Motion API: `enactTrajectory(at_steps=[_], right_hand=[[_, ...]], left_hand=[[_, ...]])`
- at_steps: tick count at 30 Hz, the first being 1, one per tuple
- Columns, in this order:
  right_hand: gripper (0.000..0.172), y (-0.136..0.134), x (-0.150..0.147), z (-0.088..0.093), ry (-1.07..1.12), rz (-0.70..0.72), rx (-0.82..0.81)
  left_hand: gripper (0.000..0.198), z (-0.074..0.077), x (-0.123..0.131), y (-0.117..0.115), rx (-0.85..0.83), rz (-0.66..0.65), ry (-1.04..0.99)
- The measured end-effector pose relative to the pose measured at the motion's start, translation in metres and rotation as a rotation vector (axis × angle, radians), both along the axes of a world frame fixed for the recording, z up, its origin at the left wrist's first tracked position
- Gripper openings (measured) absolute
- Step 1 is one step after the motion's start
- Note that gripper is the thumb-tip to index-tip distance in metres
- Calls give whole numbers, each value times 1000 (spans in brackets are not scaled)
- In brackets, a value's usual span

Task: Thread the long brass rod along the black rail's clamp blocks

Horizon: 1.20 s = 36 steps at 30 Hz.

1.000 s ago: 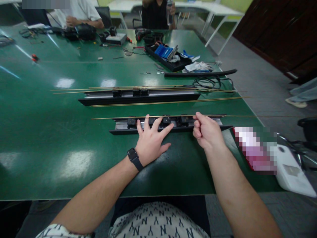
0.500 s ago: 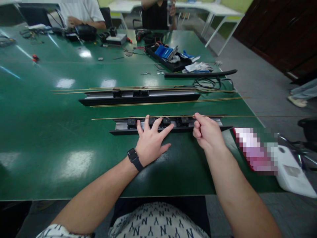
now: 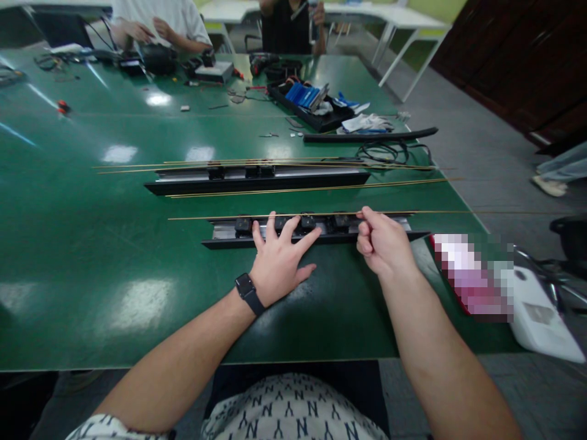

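Observation:
Fingers spread, my left hand rests over the near black metal rail, its fingertips by several black blocks seated in the rail's silvery channel. At the rail's right part, my right hand is closed in a pinch on a thin brass-coloured rod. The rod runs lengthwise along the rail's far edge and sticks out past both of its ends. Behind lies a second black rail with similar blocks, and more thin rods lie along it.
On the right are a pixelated red-edged item and a white object. Farther back lie a black strip, a coiled cable, gloves and a black tray. Two people are across the green table.
My hands and the rod stay almost where they were. Across the table, the person in white has raised both hands.

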State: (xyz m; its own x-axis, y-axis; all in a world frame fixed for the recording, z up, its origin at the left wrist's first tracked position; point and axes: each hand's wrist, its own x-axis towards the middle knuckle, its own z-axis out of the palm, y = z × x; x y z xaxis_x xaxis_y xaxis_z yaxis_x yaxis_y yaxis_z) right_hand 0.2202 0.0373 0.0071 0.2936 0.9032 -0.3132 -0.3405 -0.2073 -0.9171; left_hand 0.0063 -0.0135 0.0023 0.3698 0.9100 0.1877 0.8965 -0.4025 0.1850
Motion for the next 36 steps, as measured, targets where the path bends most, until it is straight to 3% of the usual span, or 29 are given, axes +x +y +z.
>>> enactTrajectory(at_steps=[36], right_hand=[[11, -1, -1, -1, 13, 5, 26]], left_hand=[[76, -1, 0, 1, 4, -3, 1]])
